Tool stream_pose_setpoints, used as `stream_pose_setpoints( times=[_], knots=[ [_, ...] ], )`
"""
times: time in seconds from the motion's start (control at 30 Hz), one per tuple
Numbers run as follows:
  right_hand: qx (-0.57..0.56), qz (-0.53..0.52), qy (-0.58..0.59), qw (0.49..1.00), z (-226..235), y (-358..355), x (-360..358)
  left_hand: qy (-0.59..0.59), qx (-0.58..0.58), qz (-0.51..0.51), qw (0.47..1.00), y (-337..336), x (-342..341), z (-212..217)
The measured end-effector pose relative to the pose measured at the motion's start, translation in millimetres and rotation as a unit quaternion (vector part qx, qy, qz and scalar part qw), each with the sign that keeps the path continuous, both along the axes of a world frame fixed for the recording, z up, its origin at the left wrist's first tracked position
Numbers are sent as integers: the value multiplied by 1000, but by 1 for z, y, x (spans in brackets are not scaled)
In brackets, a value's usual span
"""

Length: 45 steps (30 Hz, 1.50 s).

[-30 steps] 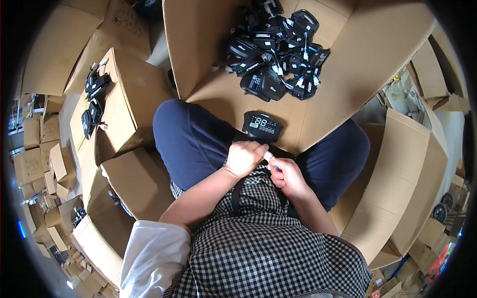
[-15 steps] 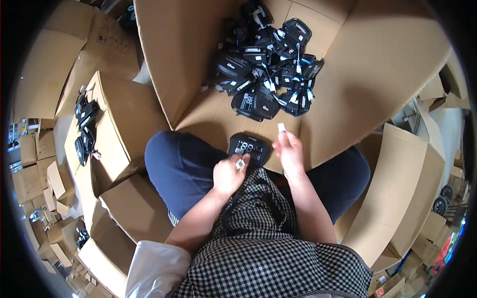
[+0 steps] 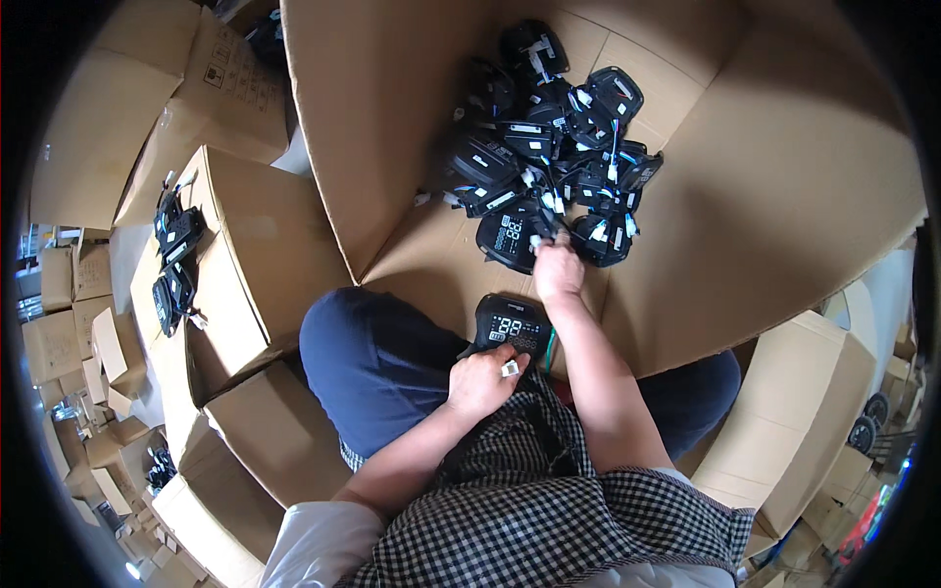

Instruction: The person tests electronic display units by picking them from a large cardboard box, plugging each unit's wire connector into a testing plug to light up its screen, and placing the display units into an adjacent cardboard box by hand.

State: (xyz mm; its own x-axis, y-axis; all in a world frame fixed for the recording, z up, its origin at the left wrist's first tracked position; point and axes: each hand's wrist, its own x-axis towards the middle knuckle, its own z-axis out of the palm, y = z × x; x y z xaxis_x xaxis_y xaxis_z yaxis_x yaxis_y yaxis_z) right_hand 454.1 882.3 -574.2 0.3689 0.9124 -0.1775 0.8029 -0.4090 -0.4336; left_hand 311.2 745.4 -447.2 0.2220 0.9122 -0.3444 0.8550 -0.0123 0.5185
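Observation:
My left hand [image 3: 480, 384] is closed around a small white plug connector [image 3: 509, 368], just below a black display unit [image 3: 511, 323] with pale digits on its face. That unit lies in front of my lap at the near edge of the big carton. My right hand [image 3: 559, 271] reaches forward to the near side of a heap of similar black display units [image 3: 482, 162]. Its fingers are pinched, with a white connector [image 3: 536, 241] at their tips over a face-up unit [image 3: 505, 243]. Partly hidden by my right forearm, a green wire [image 3: 551, 345] runs beside the near unit.
A large open carton [image 3: 725, 196] surrounds the heap, its walls rising on both sides. More black units [image 3: 176, 250] lie on a carton [image 3: 265, 235] at the left. Another open carton [image 3: 784, 412] stands at my right, and stacked boxes [image 3: 74, 333] fill the far left.
My right hand has moved forward from near my lap to the heap, carrying the white connector. My left hand stays by the near unit; the whole view has shifted slightly.

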Motion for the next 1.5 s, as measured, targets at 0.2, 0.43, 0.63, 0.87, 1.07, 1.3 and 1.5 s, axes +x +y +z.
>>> stream_pose_setpoints(
  times=[0.2, 0.43, 0.63, 0.87, 1.07, 1.3, 1.5],
  knots=[
    [153, 35, -42, 987, 44, -66, 33, -81, -30, 72, 994, -5, -10, -31],
    [240, 196, -43, 950, 102, -148, 15, -158, 260, 210, 929, 10, -38, -42],
    [271, 287, -71, 916, 86, -162, 10, -272, 239, 74, 929, 10, -54, -34],
    [24, 282, 89, 955, 69, -145, 5, -181, 148, -125, 964, 25, -71, -60],
    [-1, 110, 329, 938, 88, -152, 23, -219, 55, -186, 956, 30, -53, -62],
    [-120, 231, 251, 932, 89, -157, 14, -144, 100, -201, 964, 16, -49, -68],
    [-125, -47, 588, 797, 70, -177, -6, -157, 169, -132, 964, 10, -45, -76]
  ],
)
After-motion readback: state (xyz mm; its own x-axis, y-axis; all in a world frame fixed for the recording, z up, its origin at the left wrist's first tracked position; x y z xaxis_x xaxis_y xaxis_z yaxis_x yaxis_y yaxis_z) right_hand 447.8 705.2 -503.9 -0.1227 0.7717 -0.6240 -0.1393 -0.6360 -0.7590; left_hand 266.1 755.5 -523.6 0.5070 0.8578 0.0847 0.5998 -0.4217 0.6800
